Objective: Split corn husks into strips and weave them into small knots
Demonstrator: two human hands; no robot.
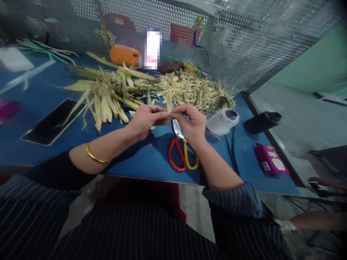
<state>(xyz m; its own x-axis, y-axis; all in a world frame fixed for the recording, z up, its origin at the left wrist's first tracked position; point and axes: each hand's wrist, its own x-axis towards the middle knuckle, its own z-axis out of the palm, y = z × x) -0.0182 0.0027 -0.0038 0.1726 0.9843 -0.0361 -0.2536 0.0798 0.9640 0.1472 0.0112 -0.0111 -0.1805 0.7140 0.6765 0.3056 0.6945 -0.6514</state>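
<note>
Between my two hands a small pale green-yellow husk strip [169, 102] stands upright, its lower end pinched by the fingertips. My left hand [148, 120] grips it from the left, thumb and fingers pressed together. From the right, my right hand [192, 124] pinches the same strip, its fingertips touching those of my left hand. Scissors [178, 134] with one red and one yellow handle lie on the blue table [151, 162], just below the hands and partly behind the right one. A bundle of long husks [105, 104] lies beyond my left hand.
Behind the hands spreads a heap of shredded husk [195, 88]. A white thread spool [222, 121], a black roll [262, 122] and a purple packet [271, 159] stand at right. At left lies a dark tablet-like slab [52, 121]. A perforated metal screen [230, 47] borders the back.
</note>
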